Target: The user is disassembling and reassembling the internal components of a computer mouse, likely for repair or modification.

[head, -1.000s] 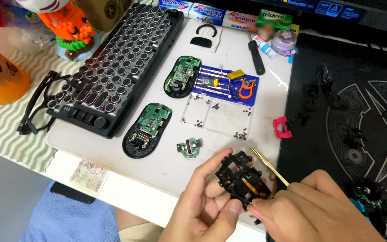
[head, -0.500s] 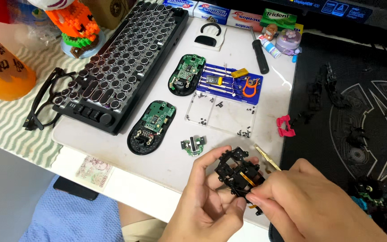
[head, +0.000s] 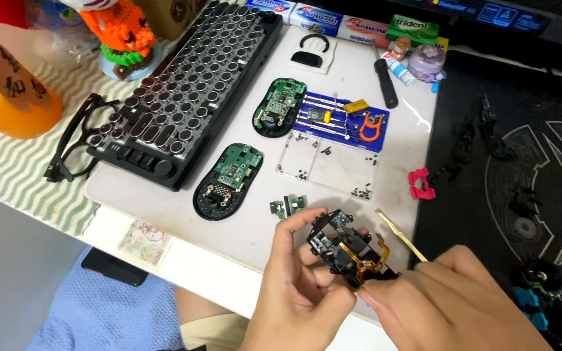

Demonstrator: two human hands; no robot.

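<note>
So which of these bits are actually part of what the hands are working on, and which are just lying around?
In use:
left hand
right hand
black mouse frame
two opened mouse bases
small circuit board
blue tool tray
clear screw tray

Lying about:
keyboard
glasses
banknote
gum packs

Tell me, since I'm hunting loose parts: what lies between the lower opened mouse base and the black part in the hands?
In the head view, a small green circuit board lies on the white mat between them.
</note>
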